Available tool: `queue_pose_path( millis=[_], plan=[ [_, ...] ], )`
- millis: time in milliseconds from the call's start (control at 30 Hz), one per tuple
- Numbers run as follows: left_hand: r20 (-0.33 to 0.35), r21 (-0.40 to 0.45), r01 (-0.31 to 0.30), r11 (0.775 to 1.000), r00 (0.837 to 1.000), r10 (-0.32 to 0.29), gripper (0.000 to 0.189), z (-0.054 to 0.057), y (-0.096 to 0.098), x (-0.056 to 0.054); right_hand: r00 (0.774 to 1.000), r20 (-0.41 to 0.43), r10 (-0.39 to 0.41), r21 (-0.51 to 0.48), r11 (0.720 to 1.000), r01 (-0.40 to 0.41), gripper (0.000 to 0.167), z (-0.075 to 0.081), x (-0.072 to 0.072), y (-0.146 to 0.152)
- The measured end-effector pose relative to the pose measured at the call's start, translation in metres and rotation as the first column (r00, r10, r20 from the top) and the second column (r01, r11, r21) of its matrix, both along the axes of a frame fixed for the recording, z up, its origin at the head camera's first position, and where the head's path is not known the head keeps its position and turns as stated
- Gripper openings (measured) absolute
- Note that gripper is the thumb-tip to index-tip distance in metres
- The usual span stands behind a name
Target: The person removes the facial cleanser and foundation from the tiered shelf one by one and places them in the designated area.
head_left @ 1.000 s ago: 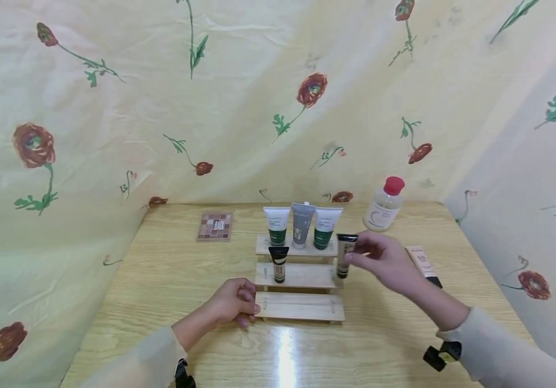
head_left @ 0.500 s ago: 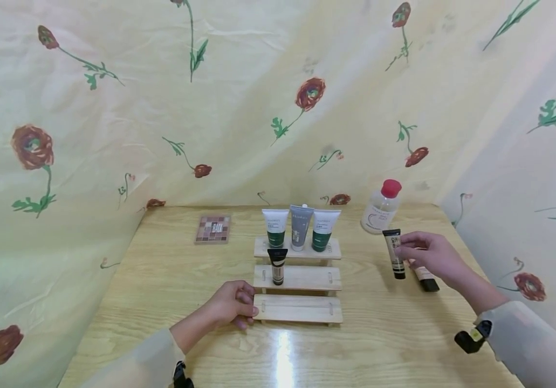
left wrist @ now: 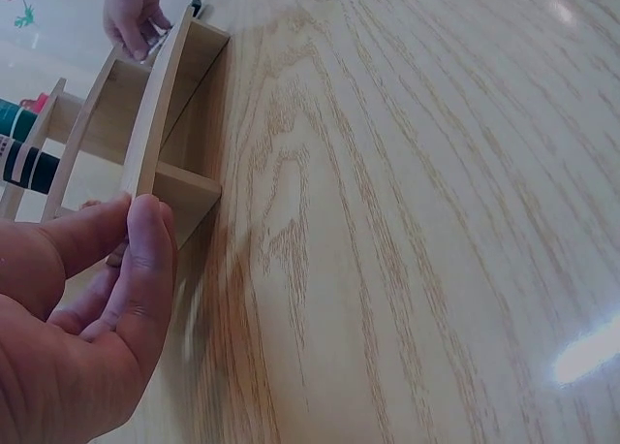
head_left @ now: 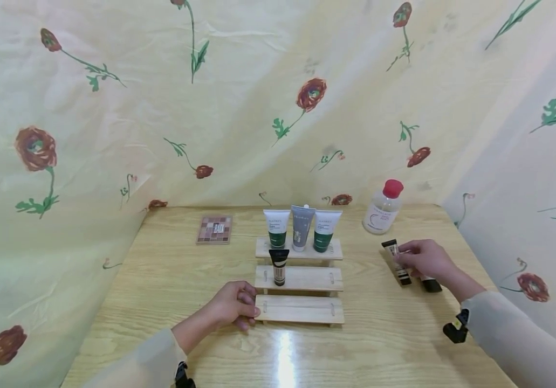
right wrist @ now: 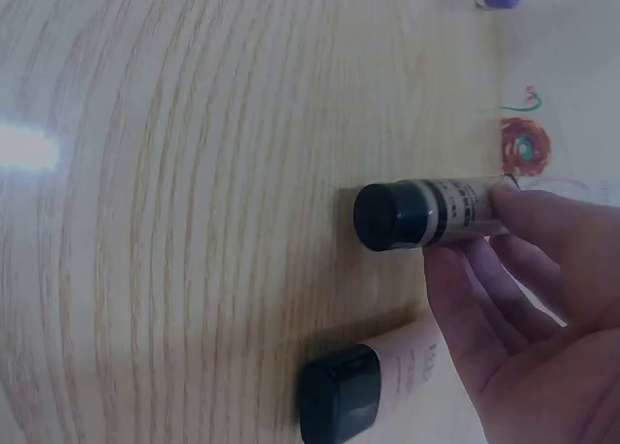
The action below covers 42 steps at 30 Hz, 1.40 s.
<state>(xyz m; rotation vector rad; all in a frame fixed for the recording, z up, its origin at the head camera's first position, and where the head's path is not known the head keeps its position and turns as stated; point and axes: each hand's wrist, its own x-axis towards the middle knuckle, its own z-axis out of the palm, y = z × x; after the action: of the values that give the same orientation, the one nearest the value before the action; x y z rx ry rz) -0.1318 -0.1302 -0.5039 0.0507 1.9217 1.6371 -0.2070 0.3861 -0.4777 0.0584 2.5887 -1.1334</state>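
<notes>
My left hand [head_left: 234, 304] pinches the left end of the wooden three-step rack's lowest shelf [head_left: 302, 309] between thumb and fingers, as the left wrist view also shows. At the table's right side, my right hand [head_left: 425, 261] holds a small beige cosmetic tube with black ends [right wrist: 441, 209], tilted. Whether it touches the table I cannot tell. Beside it lies a pale BB cream tube with a black cap [right wrist: 339, 396], partly hidden by the right hand in the head view. A similar small black-and-beige tube [head_left: 279, 268] stands upright on the rack's middle step.
On the top step stand two white-and-green tubes [head_left: 277, 229] with a grey tube [head_left: 301, 229] between them. A clear bottle with a red cap [head_left: 382, 210] is at the back right. Back left lies an eyeshadow palette [head_left: 214, 229]. Floral cloth [head_left: 239, 108] hangs behind the table.
My right hand has carried the small tube from the middle step's right end out to the right, then lowered and tilted it beside the BB cream tube. My left hand has stayed on the rack.
</notes>
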Motion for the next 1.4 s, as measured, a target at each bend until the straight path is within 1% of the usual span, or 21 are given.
queue_pose_path(
  millis=[200, 433, 567, 700, 800, 867, 933, 1000, 1100, 1167, 1267, 1333, 1400],
  plan=[
    [0.006, -0.001, -0.002, 1.0, 1.0, 0.002, 0.044, -0.002, 0.001, 0.0, 1.0, 0.007, -0.01, 0.048, 0.999, 0.01, 0.052, -0.007, -0.002, -0.002],
    [0.005, 0.004, -0.002, 1.0, 1.0, 0.002, 0.043, -0.004, 0.003, 0.001, 0.999, 0.029, -0.034, 0.119, 0.992, 0.03, 0.051, -0.004, 0.002, -0.006],
    [0.002, 0.007, -0.003, 1.0, 1.0, 0.003, 0.043, -0.004, 0.004, 0.001, 0.999, 0.025, -0.036, 0.125, 0.992, 0.033, 0.047, -0.004, 0.003, -0.007],
    [0.005, 0.01, -0.004, 1.0, 1.0, 0.004, 0.043, -0.003, 0.003, 0.003, 0.998, 0.032, -0.045, 0.109, 0.993, 0.042, 0.045, -0.004, 0.003, -0.007],
    [0.009, 0.013, -0.006, 1.0, 1.0, 0.006, 0.043, -0.003, 0.003, 0.003, 0.999, 0.031, -0.04, 0.094, 0.995, 0.037, 0.048, 0.0, 0.005, -0.008],
    [0.011, 0.015, -0.008, 1.0, 1.0, 0.008, 0.044, -0.003, 0.003, 0.003, 1.0, 0.01, -0.02, 0.105, 0.994, 0.019, 0.05, 0.007, 0.008, -0.01],
    [0.013, 0.013, -0.009, 1.0, 1.0, 0.009, 0.044, -0.003, 0.003, 0.003, 0.999, -0.044, 0.017, 0.132, 0.991, -0.011, 0.052, 0.016, 0.01, -0.014],
    [0.015, 0.012, -0.011, 1.0, 1.0, 0.011, 0.045, -0.003, 0.002, 0.003, 0.992, -0.114, 0.057, 0.16, 0.986, -0.038, 0.051, 0.027, 0.012, -0.02],
    [0.016, 0.007, -0.015, 1.0, 1.0, 0.015, 0.045, -0.003, 0.001, 0.002, 0.974, -0.206, 0.097, 0.165, 0.984, -0.063, 0.048, 0.047, 0.016, -0.035],
    [0.015, 0.003, -0.018, 1.0, 1.0, 0.018, 0.045, -0.002, 0.001, 0.001, 0.964, -0.241, 0.112, 0.157, 0.985, -0.075, 0.045, 0.064, 0.02, -0.05],
    [0.012, -0.003, -0.019, 1.0, 1.0, 0.019, 0.044, -0.002, 0.001, -0.001, 0.948, -0.286, 0.142, 0.15, 0.983, -0.102, 0.042, 0.088, 0.03, -0.076],
    [0.011, -0.003, -0.018, 1.0, 1.0, 0.018, 0.044, -0.002, 0.001, -0.001, 0.929, -0.326, 0.177, 0.154, 0.979, -0.132, 0.037, 0.102, 0.037, -0.095],
    [0.01, 0.0, -0.017, 1.0, 1.0, 0.017, 0.044, -0.002, 0.001, -0.002, 0.906, -0.363, 0.216, 0.145, 0.974, -0.174, 0.032, 0.111, 0.041, -0.114]
  ],
)
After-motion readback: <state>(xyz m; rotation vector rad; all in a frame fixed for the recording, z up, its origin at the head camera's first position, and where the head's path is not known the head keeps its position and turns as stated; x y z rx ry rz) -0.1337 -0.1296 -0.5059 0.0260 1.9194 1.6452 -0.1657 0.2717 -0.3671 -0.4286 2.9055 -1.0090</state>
